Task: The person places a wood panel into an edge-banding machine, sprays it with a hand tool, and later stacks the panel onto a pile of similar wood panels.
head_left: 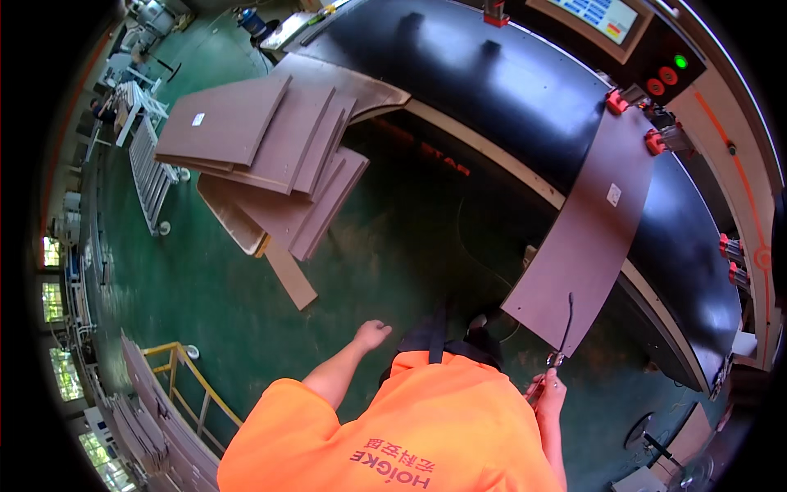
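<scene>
- Two bare hands reached out from one bright orange shirt [369,426], which filled the near edge.
- Right hand [549,395] first: its fingers were wrapped round a handheld tool [556,358] with a silvery head, gripping it just beyond the near end of the work.
- Out of that tool ran a thin, dark, bent nozzle [567,322], reaching over the panel; whether its tip touched, I couldn't tell.
- Over to the left hand [373,334], hanging above the green floor [385,271], fingers curled in toward the palm.
- Near left, a yellow rail [205,394] slanted beside upright brown boards [147,406].
- And the long brown panel [586,230]! It lay on the right, white label up, near end jutting over the floor, far part across a black table [459,49].
- Farther left, a fanned pile of brown panels [270,148] sat with edges staggered, another white label on top.
- Two red clamps [616,102] stood at the long panel's far end.
- Far right, a control box [672,74] glowed green above two red buttons, beside a lit screen [598,15].
- Far left stood a pale roller rack [152,176].
</scene>
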Action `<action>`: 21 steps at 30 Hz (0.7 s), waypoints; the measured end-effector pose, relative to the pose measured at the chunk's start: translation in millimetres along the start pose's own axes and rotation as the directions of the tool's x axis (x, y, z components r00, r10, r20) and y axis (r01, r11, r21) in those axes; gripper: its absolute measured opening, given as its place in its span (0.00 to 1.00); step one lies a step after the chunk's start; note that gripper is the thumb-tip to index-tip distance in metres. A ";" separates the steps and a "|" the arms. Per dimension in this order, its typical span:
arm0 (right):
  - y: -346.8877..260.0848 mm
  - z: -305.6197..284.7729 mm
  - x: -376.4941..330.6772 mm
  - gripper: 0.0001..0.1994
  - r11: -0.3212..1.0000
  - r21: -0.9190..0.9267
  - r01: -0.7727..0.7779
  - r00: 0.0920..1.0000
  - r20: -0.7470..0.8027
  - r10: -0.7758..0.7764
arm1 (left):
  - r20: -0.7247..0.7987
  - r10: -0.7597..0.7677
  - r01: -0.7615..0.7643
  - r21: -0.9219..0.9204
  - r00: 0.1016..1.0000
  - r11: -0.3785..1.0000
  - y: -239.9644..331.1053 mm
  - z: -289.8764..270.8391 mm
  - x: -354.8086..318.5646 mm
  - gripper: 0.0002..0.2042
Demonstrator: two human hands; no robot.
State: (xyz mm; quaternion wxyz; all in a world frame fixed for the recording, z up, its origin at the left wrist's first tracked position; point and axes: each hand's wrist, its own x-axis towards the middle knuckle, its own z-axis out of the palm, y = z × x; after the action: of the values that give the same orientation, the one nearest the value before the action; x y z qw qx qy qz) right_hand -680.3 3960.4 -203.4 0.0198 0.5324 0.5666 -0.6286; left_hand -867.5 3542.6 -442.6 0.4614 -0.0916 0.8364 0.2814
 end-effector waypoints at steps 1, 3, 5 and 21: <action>-0.1 -4.8 8.2 0.24 0.999 -0.039 -0.025 1.000 0.012 0.026 | -0.018 -0.013 0.012 -0.027 1.000 1.000 -22.3 9.0 0.9 0.21; -8.5 -3.3 15.5 0.24 0.998 -0.060 -0.005 1.000 0.005 0.006 | 0.031 -0.091 0.095 -0.148 0.995 0.984 -23.8 10.3 -21.9 0.18; -18.3 -4.1 20.2 0.25 0.996 -0.086 -0.002 1.000 0.010 0.003 | 0.031 -0.128 0.132 -0.235 0.991 0.963 -26.7 9.7 -40.0 0.16; -25.1 7.5 24.3 0.26 0.993 -0.115 0.029 0.999 0.041 -0.024 | 0.057 -0.212 0.218 -0.372 0.976 0.902 -30.4 34.5 -54.0 0.15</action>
State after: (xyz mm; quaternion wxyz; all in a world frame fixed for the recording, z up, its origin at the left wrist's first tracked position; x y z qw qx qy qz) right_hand -711.4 3977.9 -204.5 0.0535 0.5102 0.6086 -0.6053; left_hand -800.0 3530.9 -424.2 0.4698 -0.2677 0.7483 0.3842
